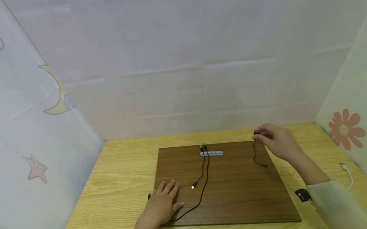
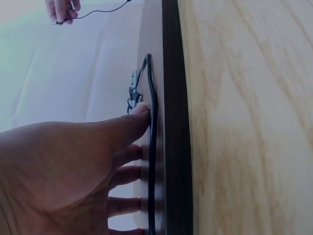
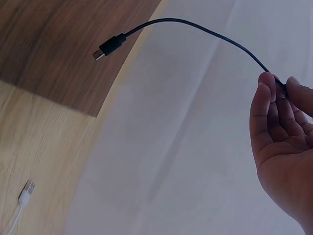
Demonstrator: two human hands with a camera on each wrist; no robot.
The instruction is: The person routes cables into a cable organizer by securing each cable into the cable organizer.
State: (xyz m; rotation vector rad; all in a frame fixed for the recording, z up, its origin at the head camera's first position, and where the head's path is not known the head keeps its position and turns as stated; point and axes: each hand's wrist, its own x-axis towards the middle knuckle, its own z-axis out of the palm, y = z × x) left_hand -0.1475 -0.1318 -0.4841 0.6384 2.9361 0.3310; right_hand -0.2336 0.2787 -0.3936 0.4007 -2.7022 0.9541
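My right hand (image 1: 275, 141) pinches one end of a short black USB cable (image 3: 195, 27) above the far right corner of the brown board (image 1: 242, 192). The cable's other plug (image 3: 111, 45) dangles free. With fingers spread, my left hand (image 1: 162, 206) rests on the board's left side, beside a longer black cable (image 1: 204, 189) that runs along the board. Near the board's far edge lies a light grey cable holder strip (image 1: 214, 153). Two black cables run from its left end; the shorter one ends in a plug (image 1: 193, 186) mid-board.
A white USB cable (image 1: 348, 174) lies on the wooden table (image 1: 116, 185) at the right. A small black object (image 1: 302, 194) sits by the right forearm. Printed cloth walls (image 1: 181, 99) stand behind and at both sides.
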